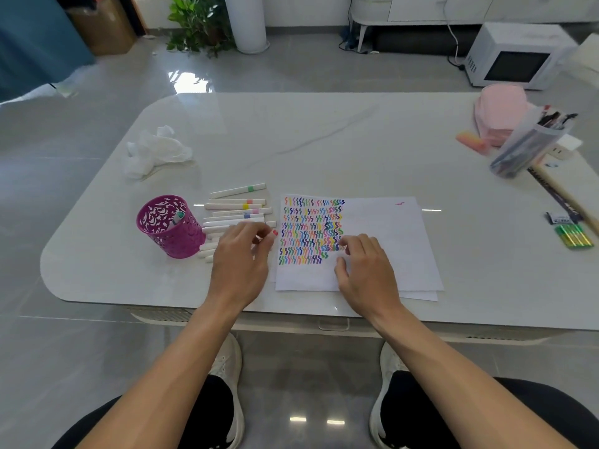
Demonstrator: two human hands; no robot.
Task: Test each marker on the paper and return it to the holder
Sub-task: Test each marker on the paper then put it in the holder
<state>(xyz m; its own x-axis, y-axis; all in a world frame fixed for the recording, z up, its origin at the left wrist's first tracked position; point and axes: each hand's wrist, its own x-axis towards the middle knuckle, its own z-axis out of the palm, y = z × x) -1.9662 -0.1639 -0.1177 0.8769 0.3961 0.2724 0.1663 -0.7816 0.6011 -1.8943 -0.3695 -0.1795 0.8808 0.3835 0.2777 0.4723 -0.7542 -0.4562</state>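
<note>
A white sheet of paper [382, 241] lies near the table's front edge, its left half filled with rows of coloured squiggles. To its left stands a purple cut-out holder [168, 231] with one teal-capped marker [178, 217] inside. Several white markers [238, 209] lie in a row between holder and paper. My left hand [240, 257] grips a white marker whose red end [275, 233] sticks out by the paper's left edge. My right hand [368, 273] rests on the paper and pinches a small pale piece [342, 247], probably the cap, at the end of a squiggle row.
A crumpled white tissue [155, 152] lies at the back left. At the right edge are a pink bag [500, 111], a clear pencil case [525, 147], a wooden stick [564, 196] and a pack of green pens [573, 236]. A microwave [515, 56] sits on the floor.
</note>
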